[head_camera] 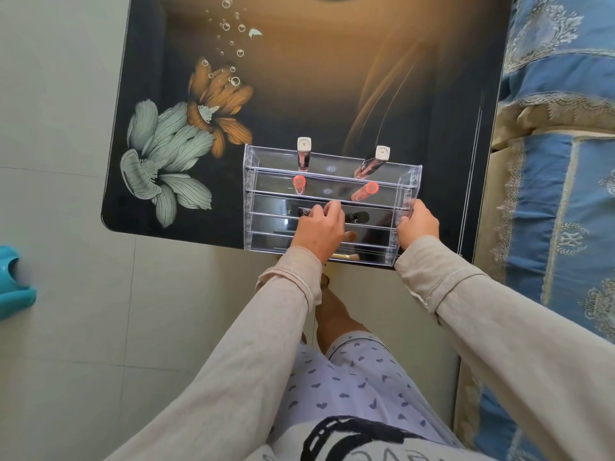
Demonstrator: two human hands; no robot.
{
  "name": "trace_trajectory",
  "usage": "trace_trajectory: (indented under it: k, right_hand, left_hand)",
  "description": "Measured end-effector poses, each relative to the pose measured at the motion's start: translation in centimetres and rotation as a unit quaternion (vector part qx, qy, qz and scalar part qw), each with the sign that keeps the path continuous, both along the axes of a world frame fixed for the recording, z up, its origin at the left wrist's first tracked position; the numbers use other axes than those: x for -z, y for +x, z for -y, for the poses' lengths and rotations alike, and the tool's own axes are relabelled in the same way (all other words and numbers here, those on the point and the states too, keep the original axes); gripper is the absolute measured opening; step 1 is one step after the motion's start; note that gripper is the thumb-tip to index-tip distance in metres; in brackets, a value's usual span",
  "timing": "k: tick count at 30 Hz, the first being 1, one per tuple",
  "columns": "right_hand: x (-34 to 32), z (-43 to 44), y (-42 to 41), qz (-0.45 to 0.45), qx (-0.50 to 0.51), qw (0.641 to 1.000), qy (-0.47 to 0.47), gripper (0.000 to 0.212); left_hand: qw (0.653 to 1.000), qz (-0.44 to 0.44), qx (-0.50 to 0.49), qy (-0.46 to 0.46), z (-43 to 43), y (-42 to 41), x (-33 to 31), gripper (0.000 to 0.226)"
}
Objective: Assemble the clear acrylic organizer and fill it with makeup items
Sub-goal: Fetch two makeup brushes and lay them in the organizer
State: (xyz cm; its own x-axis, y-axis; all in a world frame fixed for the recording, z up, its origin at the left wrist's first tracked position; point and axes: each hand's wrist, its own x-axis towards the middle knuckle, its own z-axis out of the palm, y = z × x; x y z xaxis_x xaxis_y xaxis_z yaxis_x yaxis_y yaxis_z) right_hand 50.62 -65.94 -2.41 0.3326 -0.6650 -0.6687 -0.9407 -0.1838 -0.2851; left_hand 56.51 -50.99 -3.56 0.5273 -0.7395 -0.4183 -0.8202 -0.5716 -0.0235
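Observation:
The clear acrylic organizer (266, 201) stands at the near edge of the dark flower-printed table (186, 211), with several stepped tiers. Two lip gloss tubes with pale square caps (304, 151) (379, 158) stand in the back row. Two red-capped tubes (299, 182) (367, 189) stand in the row in front. A dark item (357, 217) and a brush (346, 257) lie in the lower tiers. My left hand (321, 229) rests over the front tiers, its fingers curled on a middle tier's edge. My right hand (417, 224) grips the organizer's right side wall.
A bed with a blue and beige patterned cover (559, 161) runs along the table's right side. A turquoise plastic object (13, 284) lies on the pale tiled floor at the left. The far part of the table bears only its printed pattern.

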Motion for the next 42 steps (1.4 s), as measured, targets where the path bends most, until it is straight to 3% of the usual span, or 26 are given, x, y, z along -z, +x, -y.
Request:
trace_trajectory:
  k: [7, 15, 18, 24, 29, 33, 37, 42]
  right_hand:
    - [0.0, -0.2, -0.1, 0.006, -0.001, 1.000, -0.002, 0.033]
    - [0.2, -0.4, -0.4, -0.005, -0.015, 1.000, -0.015, 0.033]
    - [0.2, -0.4, -0.3, -0.013, -0.018, 1.000, -0.022, 0.035]
    - [0.2, -0.4, -0.1, -0.028, -0.022, 0.999, -0.036, 0.035]
    - [-0.1, -0.6, 0.0, -0.031, -0.021, 0.999, -0.038, 0.036]
    - [-0.3, -0.8, 0.0, -0.032, -0.019, 0.999, -0.038, 0.036]
    - [-0.5, -0.9, 0.0, -0.032, -0.018, 0.999, -0.036, 0.036]
    - [-0.8, -0.8, 0.1, -0.035, -0.022, 0.998, -0.036, 0.036]
  left_hand:
    - [1.000, -0.007, -0.002, 0.022, 0.0, -0.2, -0.6, 0.035]
    - [0.998, -0.052, 0.005, -0.039, -1.1, -0.9, 1.2, 0.051]
    - [0.998, -0.057, -0.005, -0.037, -1.1, -0.9, 1.2, 0.047]
    - [0.997, -0.008, 0.020, -0.077, -1.8, -0.9, -0.5, 0.033]
    - [0.986, 0.017, -0.056, -0.154, -2.4, -0.9, -1.4, 0.043]
    - [0.953, -0.024, -0.206, -0.221, -3.4, -1.1, -1.9, 0.034]
    - [0.886, -0.108, -0.344, -0.291, -4.0, -1.3, -2.4, 0.029]
    - [0.836, -0.139, -0.440, -0.296, -4.3, -1.0, -2.6, 0.036]
